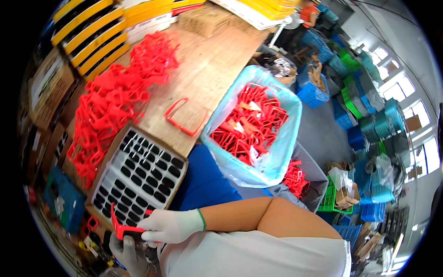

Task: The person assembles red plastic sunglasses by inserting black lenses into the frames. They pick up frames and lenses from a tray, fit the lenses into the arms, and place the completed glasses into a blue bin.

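Observation:
My gloved right hand (168, 226) pinches a red glasses frame (125, 229), one temple of it sticking up. Below it my gloved left hand (130, 257) is closed at the frame's lower side, its fingers partly hidden and blurred. Just beyond the hands lies an open cardboard box (183, 171) with a white tray of dark lenses (134, 177) set in rows; several slots at its far end look bare. A long heap of red glasses frames (113, 94) lies along the left side of the wooden table. A single red frame (184, 121) rests apart from the heap.
A bin lined with pale blue plastic (295, 113), full of red glasses, stands against the table's right edge. Behind it a grey bin (318, 177) holds more. Yellow-and-white boxes (92, 37) are stacked at far left. Crates line the floor at right; a person (308, 15) stands far off.

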A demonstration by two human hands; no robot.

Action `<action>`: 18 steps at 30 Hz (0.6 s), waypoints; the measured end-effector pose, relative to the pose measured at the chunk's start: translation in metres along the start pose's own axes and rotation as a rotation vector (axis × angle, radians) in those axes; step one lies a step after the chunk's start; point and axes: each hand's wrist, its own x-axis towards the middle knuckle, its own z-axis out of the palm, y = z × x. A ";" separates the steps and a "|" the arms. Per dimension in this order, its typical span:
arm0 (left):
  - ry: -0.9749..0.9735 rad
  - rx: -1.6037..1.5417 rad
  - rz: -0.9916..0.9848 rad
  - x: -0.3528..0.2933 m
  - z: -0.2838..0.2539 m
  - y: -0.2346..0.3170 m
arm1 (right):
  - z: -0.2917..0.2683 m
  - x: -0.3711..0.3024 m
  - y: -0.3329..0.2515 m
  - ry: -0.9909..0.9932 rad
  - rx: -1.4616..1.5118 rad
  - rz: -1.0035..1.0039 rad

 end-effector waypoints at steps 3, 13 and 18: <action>-0.031 0.008 -0.093 -0.001 0.011 0.028 | 0.005 -0.002 -0.004 0.096 -0.065 -0.058; -0.089 0.001 -0.021 -0.005 0.014 0.041 | 0.011 0.003 -0.004 0.115 -0.016 -0.094; 0.087 0.128 0.022 -0.005 0.015 0.024 | 0.015 0.003 -0.003 0.230 -0.132 -0.116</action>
